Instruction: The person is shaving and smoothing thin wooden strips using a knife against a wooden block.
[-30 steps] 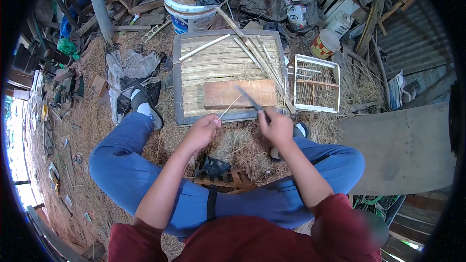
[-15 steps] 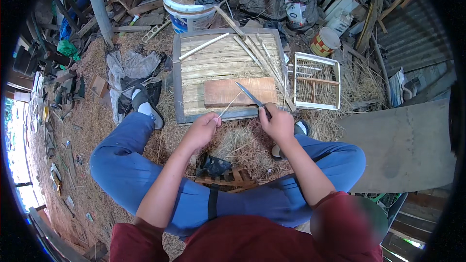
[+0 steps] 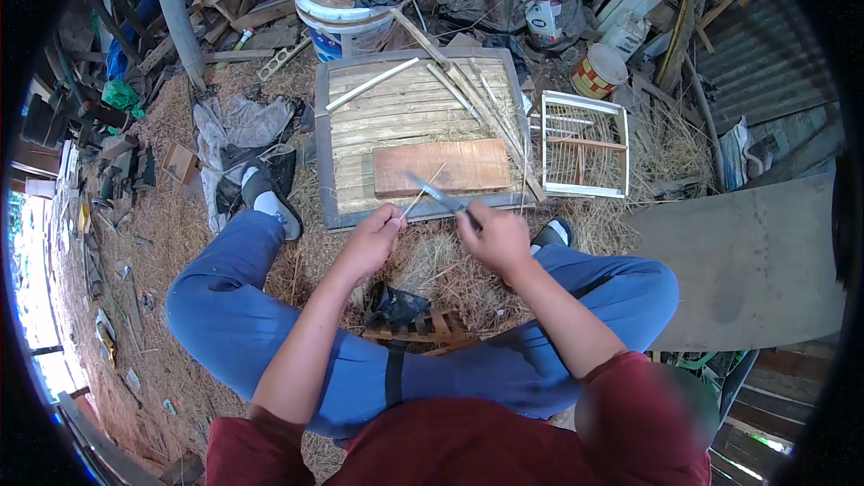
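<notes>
Straw (image 3: 432,261) lies beside the slatted panel (image 3: 364,130). The left hand (image 3: 367,245) pinches a thin stick (image 3: 413,203), jutting forward; the right hand (image 3: 497,236) clasps a knife (image 3: 441,196).

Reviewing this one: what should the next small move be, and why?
Probably a light stroke of the knife along the thin stick: the right hand grips the knife, its blurred blade crossing the stick in view, while the left hand pinches the stick's near end. Whether blade and stick touch is unclear.
</notes>
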Motion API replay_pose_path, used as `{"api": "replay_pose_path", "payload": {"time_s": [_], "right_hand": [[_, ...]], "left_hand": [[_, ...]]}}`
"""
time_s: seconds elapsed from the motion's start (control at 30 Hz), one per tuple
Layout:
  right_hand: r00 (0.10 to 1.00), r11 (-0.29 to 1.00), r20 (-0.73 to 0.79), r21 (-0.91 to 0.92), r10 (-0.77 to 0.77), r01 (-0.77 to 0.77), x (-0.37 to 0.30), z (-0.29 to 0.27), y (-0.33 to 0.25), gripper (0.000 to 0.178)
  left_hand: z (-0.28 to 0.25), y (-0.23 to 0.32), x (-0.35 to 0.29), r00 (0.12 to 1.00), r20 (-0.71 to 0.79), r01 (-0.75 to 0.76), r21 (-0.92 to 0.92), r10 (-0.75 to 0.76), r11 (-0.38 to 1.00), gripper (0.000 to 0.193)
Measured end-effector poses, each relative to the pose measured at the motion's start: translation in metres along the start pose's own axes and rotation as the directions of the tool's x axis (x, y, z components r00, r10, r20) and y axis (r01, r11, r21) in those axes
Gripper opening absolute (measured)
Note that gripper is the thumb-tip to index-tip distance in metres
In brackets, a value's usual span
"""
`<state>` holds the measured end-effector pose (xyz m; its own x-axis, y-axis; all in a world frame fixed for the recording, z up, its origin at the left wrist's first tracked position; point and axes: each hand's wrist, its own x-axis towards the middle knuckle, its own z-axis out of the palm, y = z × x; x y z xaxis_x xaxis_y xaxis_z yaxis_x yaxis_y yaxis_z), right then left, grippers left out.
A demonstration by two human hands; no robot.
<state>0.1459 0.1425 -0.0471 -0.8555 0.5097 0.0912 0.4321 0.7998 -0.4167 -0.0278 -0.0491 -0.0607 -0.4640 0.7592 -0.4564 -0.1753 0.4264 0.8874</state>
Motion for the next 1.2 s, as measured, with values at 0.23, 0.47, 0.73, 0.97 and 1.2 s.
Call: {"api": "replay_pose_path", "payload": {"time_s": [0.23, 0.47, 0.73, 0.97, 1.2], "right_hand": [[0.999, 1.000, -0.044, 0.000, -0.028, 0.028, -0.003, 0.002, -0.001, 0.030], [0.997, 1.000, -0.081, -0.024, -0.015, 0.013, 0.000, -0.001, 0.003, 0.028], [0.923, 0.927, -0.304, 0.355, 0.235, -0.119, 0.028, -0.002, 0.051, 0.035], [0.890, -0.018, 0.308, 0.947, 0.337, -0.321, 0.029, -0.067, -0.016, 0.021], [0.957, 0.006, 0.170, 0.984, 0.235, -0.177, 0.019, -0.113, -0.029, 0.010]], "left_hand": [[0.002, 0.002, -0.001, 1.000, 0.010, -0.001, -0.015, 0.001, 1.000, 0.019], [0.001, 0.001, -0.002, 0.999, -0.007, -0.033, -0.006, 0.033, 0.999, 0.018], [0.007, 0.023, -0.009, 0.998, 0.040, -0.043, -0.063, 0.045, 0.997, 0.017], [0.026, 0.073, -0.051, 0.969, 0.220, -0.077, -0.171, 0.114, 0.982, 0.017], [0.044, 0.104, -0.089, 0.949, 0.252, -0.147, -0.168, 0.187, 0.975, 0.018]]}}
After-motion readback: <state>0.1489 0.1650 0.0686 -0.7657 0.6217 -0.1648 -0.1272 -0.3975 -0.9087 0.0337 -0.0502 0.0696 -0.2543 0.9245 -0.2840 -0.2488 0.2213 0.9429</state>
